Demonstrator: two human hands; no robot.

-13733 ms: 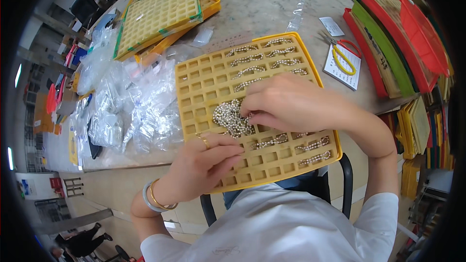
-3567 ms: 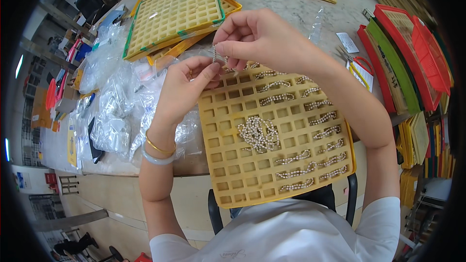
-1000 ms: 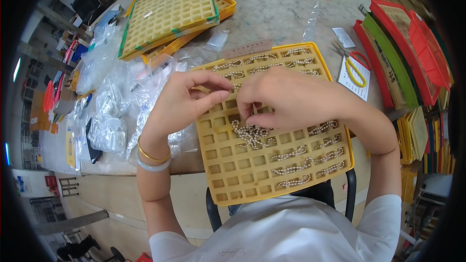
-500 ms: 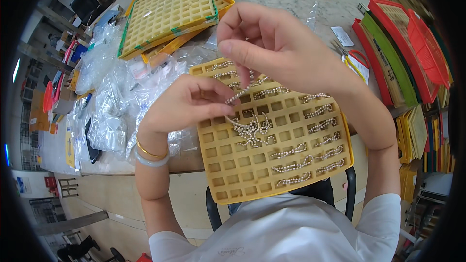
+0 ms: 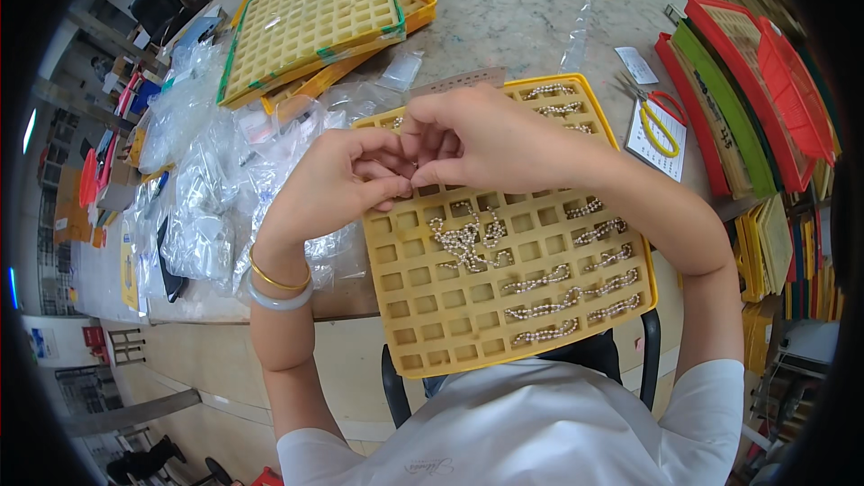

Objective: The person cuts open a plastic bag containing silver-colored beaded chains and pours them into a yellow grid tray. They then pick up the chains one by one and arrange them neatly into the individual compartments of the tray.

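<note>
Yellow tray [image 5: 450, 333] overhanging table edge [image 5: 207, 310]; both hands' grips [image 5: 409, 162] pinched together, contents hidden.

Yellow plastic grid tray [image 5: 450, 324] with pale silvery bead chains [image 5: 468, 238]. At ten o'clock, yellow grid tray with green rim [image 5: 310, 22]; at two o'clock, yellow-handled scissors [image 5: 655, 119]; at three o'clock, red flat trays [image 5: 783, 81] and a green flat tray [image 5: 720, 117].

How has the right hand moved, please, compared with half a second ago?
Yes: the right hand has dropped from above the tray's far edge onto the yellow tray, meeting the left hand.
</note>
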